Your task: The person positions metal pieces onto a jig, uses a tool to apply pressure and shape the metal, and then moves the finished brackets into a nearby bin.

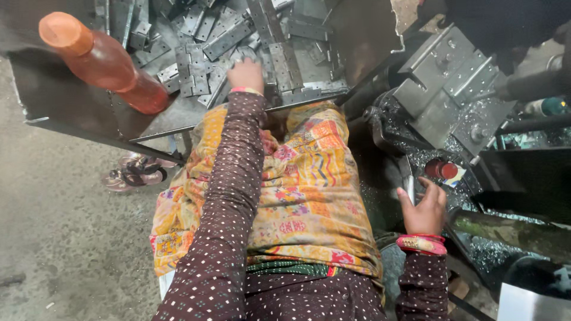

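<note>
Workshop floor, grey concrete [53, 238], dusty, fills the left side. Pair of sandals [134, 171] lies on it just under the tray edge. Upper left: dark metal tray [59, 98] tilted toward the person, an orange-capped plastic bottle [104, 62] lying slanted on its bare part. Rest of the tray holds a loose heap of flat grey metal hinge plates [238, 30], overlapping at all angles.

Left hand [245, 74] reaches straight out over the tray rim into the heap, seen from the back, fingers curled down among the plates; touching them, but cannot tell whether it has one gripped. Sleeve is dark brown with small dots, pink band at the wrist. Lap below is covered by a yellow-orange patchwork cloth [309, 196].

Right of centre: right hand [425, 208] held low beside the lap, palm turned up and inward, fingers loosely closed around a narrow flat metal piece [409, 181] that stands upright out of the grip. Red-pink bangles at the wrist.

Far right: grey press machine block [452, 83] with bolts, metal shavings [416, 151] scattered around its base, a small red round cap [441, 169] near the hand, dark machine frame behind.
</note>
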